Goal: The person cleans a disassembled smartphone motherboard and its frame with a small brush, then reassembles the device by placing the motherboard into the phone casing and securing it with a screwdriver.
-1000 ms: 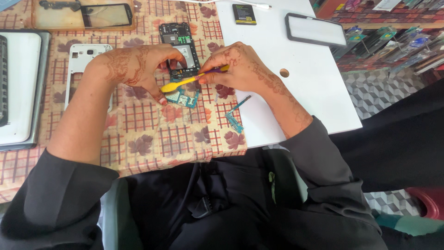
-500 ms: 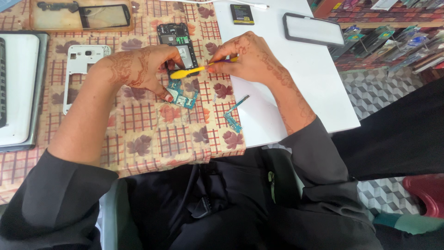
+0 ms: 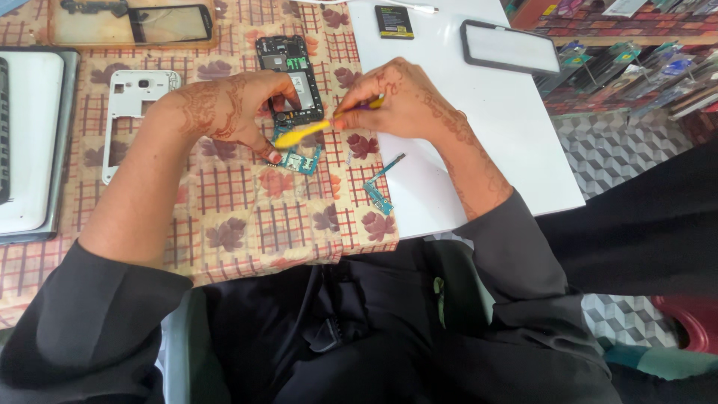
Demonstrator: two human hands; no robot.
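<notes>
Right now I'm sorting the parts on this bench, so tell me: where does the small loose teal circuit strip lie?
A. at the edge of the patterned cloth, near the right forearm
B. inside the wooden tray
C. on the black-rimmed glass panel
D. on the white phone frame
A: the teal circuit strip lies at the edge of the patterned cloth, just beside the forearm behind the right hand, clear of the other parts.

Black-framed white screen [image 3: 508, 46] top right; perhaps labelled black battery [image 3: 394, 21] beside.
</notes>
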